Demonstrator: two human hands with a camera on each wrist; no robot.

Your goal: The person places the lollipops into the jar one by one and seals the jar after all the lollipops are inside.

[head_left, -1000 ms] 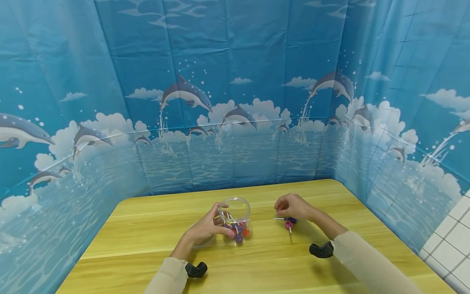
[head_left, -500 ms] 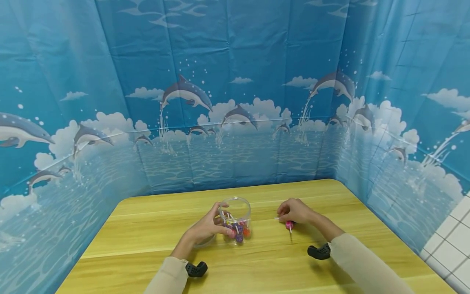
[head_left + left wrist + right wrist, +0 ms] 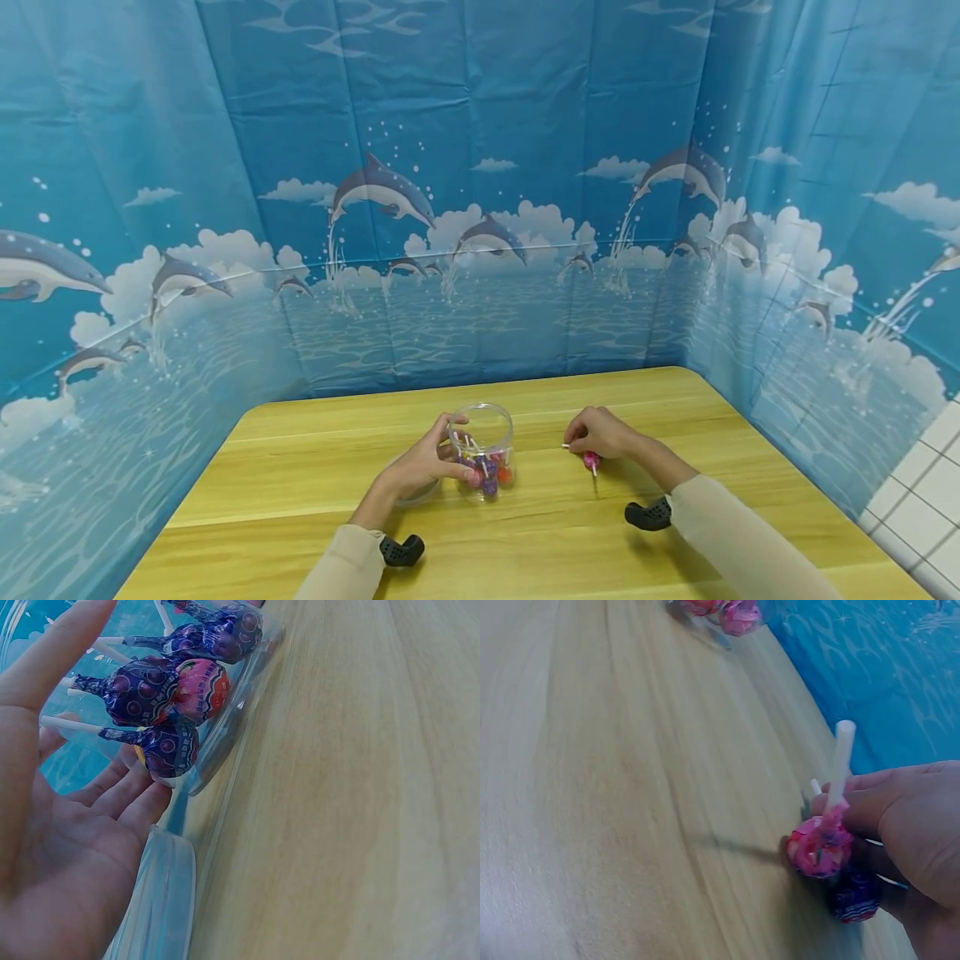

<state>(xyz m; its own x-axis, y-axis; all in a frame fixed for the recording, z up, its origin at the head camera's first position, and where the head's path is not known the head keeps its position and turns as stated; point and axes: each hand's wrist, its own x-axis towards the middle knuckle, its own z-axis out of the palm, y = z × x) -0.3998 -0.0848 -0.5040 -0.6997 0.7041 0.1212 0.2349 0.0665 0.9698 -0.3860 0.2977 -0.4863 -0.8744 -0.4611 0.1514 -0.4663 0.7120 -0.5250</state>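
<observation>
My left hand [image 3: 420, 458] grips a clear plastic jar [image 3: 501, 446], thumb and fingers around its near-left side. Inside the jar are several wrapped lollipops [image 3: 141, 691], purple, pink and red, their white sticks leaning. To the right, my right hand [image 3: 603, 433] pinches a purple lollipop [image 3: 855, 896] low over the table; its white stick tip pokes out past the fingertips, and the fingers cover much of it. A pink lollipop [image 3: 819, 847] is beside that hand, against the purple one, its stick angled toward me in the head view.
A round clear lid [image 3: 420, 494] lies on the table under my left hand, left of the jar. The wooden table [image 3: 525, 550] ends at a blue dolphin curtain [image 3: 495, 325] behind and at the sides. White tiles [image 3: 918, 500] show at far right.
My right hand has lowered onto the purple lollipop and its fingers have closed on it, hiding most of it. The left hand and jar have stayed in place.
</observation>
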